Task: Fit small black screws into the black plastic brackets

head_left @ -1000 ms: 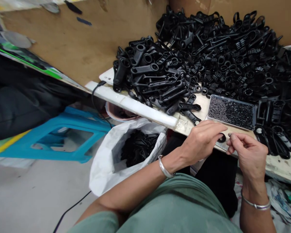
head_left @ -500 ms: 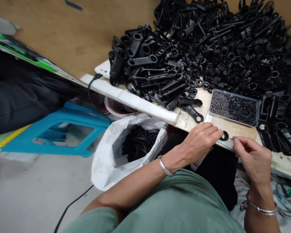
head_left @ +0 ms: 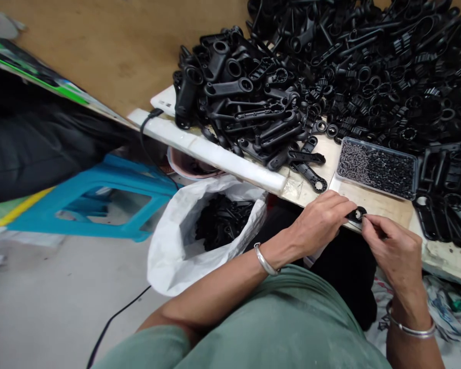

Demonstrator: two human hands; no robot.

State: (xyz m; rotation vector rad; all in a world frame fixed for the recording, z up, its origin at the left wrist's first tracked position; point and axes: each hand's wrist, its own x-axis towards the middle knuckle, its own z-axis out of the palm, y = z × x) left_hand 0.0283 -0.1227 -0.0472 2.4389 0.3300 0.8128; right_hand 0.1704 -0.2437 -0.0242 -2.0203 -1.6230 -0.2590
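My left hand (head_left: 322, 220) is closed on a black plastic handle part (head_left: 360, 212); its ring-shaped end sticks out past the fingertips over the table edge, and the rest is hidden under the hand. Thumb and forefinger of my right hand (head_left: 394, 243) are pinched together at the right side of that ring. Whatever small piece they hold is too small to make out. Just beyond the hands lies a clear plastic box (head_left: 377, 193) with many tiny metal and black pieces in it. Several similar black handle parts (head_left: 309, 174) lie loose to its left.
A large heap of black plastic parts (head_left: 272, 102) covers the back of the table. More handles (head_left: 441, 218) lie at the right. Below the white table edge (head_left: 215, 154) stands a white sack (head_left: 169, 246) of black parts, beside a blue stool (head_left: 100, 205).
My right hand has moved left, bringing its pinched fingertips to the ring end of the handle part. My left hand keeps its hold. The view has shifted slightly.
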